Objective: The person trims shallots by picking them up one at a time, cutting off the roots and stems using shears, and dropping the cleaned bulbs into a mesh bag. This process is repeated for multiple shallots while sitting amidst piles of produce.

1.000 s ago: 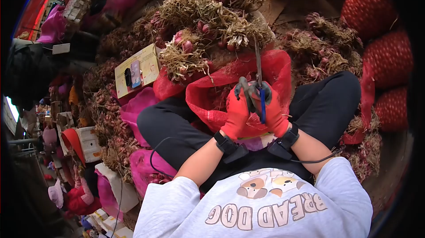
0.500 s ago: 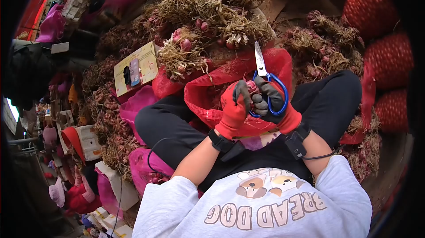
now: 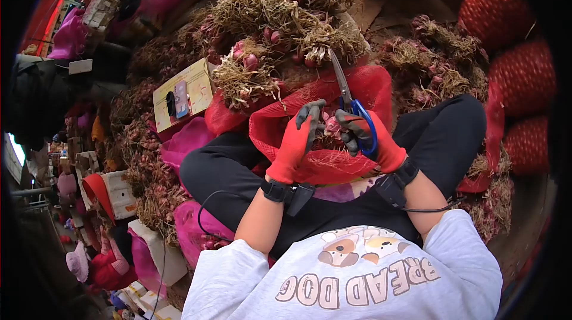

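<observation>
In the head view my right hand [image 3: 374, 138], in a red glove with grey fingers, grips a pair of blue-handled scissors [image 3: 345, 84]. The blades point up and to the left, toward the dry shallot roots or stems. My left hand [image 3: 300, 137], gloved the same way, is apart from it with its fingers loosely extended and nothing visible in them. Below and between both hands, shallots [image 3: 331, 128] show in the mouth of a red mesh bag [image 3: 269, 123] lying between my legs.
Dried shallot bunches [image 3: 256, 16] are heaped in front, with more at the right [image 3: 444, 61]. A carton [image 3: 199, 81] bearing a phone [image 3: 181, 97] is at the left. Full red mesh sacks [image 3: 521, 78] line the right side. Pink bags [image 3: 193, 230] lie by my left leg.
My hands were close together at a shallot; my left hand has moved left and its fingers have opened. The scissors have tilted, with their tips moving left and up.
</observation>
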A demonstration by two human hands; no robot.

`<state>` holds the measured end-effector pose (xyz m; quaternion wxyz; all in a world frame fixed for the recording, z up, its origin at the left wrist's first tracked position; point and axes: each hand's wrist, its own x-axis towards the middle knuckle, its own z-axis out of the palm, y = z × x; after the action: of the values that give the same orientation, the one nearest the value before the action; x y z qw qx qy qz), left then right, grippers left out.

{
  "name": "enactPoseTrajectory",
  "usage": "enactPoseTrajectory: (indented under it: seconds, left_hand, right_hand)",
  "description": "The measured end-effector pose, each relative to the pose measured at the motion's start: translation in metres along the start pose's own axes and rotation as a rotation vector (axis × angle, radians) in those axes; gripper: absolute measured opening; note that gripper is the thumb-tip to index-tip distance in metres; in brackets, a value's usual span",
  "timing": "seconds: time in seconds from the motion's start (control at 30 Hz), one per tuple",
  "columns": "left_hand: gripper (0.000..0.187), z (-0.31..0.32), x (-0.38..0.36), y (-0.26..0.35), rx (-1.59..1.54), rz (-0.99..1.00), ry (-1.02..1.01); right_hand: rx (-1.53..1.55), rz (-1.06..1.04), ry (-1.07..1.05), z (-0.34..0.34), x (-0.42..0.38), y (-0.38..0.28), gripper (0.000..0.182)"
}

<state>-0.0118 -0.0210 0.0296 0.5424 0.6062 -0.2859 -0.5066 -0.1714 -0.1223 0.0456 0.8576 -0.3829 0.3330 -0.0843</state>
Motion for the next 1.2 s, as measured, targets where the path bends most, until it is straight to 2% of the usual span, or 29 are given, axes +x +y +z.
enactPoseTrajectory:
  seconds: [0.03,0.1,0.13,0.23,0.27,0.37,0.47,0.57,0.6,0.7,0.77,0.8,0.9,0.97,1.0,1.1,1.13,1.2]
  left_hand:
    - [0.041,0.0,-0.003,0.004,-0.038,-0.02,-0.085]
    - [0.039,0.001,-0.009,0.006,-0.113,-0.06,-0.262]
    - [0.038,0.002,-0.009,0.004,-0.247,-0.141,-0.263]
    - [0.038,-0.004,-0.003,-0.013,-0.06,0.095,-0.229]
    - [0.035,-0.01,-0.003,-0.028,-0.425,-0.095,-0.182]
    - [0.034,-0.003,0.001,-0.044,-0.622,-0.102,-0.092]
    - [0.033,-0.006,-0.005,-0.028,-0.194,-0.086,-0.199]
    - [0.029,0.004,-0.008,-0.008,-0.255,-0.196,-0.12]
    - [0.028,0.003,-0.007,-0.01,-0.284,-0.175,-0.139]
    - [0.029,0.001,-0.006,-0.017,-0.294,-0.135,-0.194]
    - [0.031,0.002,-0.006,-0.013,-0.197,-0.138,-0.225]
    - [0.031,0.003,-0.007,-0.011,-0.243,-0.131,-0.226]
    - [0.029,0.006,-0.01,-0.002,-0.351,-0.121,-0.246]
    - [0.027,0.003,-0.009,0.006,-0.376,-0.127,-0.274]
    - [0.027,0.0,-0.009,0.004,-0.332,-0.086,-0.279]
    - [0.028,-0.007,-0.006,-0.005,-0.148,0.063,-0.26]
    - [0.028,-0.005,-0.007,-0.006,-0.053,0.132,-0.232]
    - [0.031,-0.003,-0.004,-0.015,-0.073,0.107,-0.192]
  right_hand:
    - [-0.091,-0.014,-0.01,-0.003,0.001,0.001,0.034]
    - [0.094,-0.142,0.004,-0.012,0.007,0.023,0.036]
    - [0.14,-0.181,0.05,-0.012,0.009,0.027,0.036]
    - [0.133,-0.274,0.063,-0.016,0.012,0.027,0.033]
    - [0.107,-0.301,0.044,-0.017,0.013,0.025,0.032]
    - [-0.168,-0.27,0.172,0.002,0.013,0.017,0.026]
    - [-0.079,-0.346,0.134,-0.005,0.02,0.028,0.023]
    - [0.071,-0.301,0.056,-0.014,0.02,0.029,0.024]
    - [0.131,-0.266,0.024,-0.014,0.018,0.027,0.024]
    - [0.018,-0.242,0.039,-0.007,0.012,0.017,0.026]
    - [-0.105,-0.313,0.033,-0.005,0.012,0.018,0.027]
    - [-0.167,-0.348,0.032,-0.005,0.012,0.018,0.028]
    - [-0.118,-0.418,0.099,-0.009,0.022,0.029,0.027]
    - [0.056,-0.327,0.037,-0.013,0.015,0.022,0.027]
    - [0.143,-0.28,0.005,-0.014,0.012,0.019,0.027]
    - [0.139,-0.32,0.119,-0.022,0.019,0.018,0.028]
    - [0.107,-0.326,0.081,-0.022,0.016,0.015,0.029]
    - [-0.034,-0.386,0.122,-0.009,0.011,0.012,0.029]
